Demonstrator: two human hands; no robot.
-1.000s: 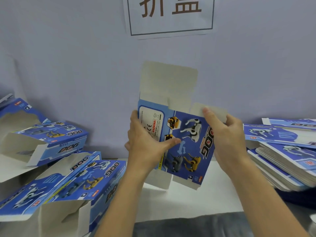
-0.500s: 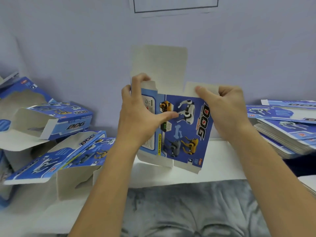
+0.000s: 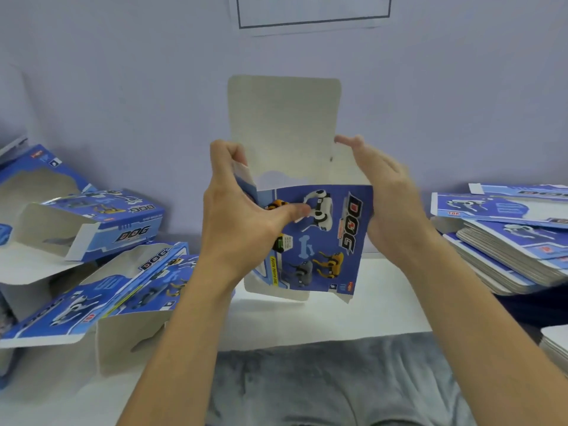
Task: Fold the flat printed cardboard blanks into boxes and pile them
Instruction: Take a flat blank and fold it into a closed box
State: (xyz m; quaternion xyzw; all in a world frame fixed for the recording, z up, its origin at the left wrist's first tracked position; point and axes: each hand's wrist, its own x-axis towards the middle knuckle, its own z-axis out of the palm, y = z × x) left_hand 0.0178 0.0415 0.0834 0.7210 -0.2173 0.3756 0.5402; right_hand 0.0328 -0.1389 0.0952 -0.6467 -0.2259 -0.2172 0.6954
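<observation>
Pinching the box's [image 3: 319, 241] upper left corner, left hand [image 3: 242, 222] has its thumb across the printed front and fingers curled over a side flap, likely to hold the tube square; right hand [image 3: 390, 204] lies flat-fingered along the right edge, touching, not gripping – probably pushing it open. Box is mid-air over the white table [image 3: 353, 309], tall lid flap [image 3: 284, 124] upright, bottom flaps hanging loose. Folded boxes [image 3: 101, 265] crowd left, flat blanks [image 3: 504, 241] stacked right – clear room only underneath
</observation>
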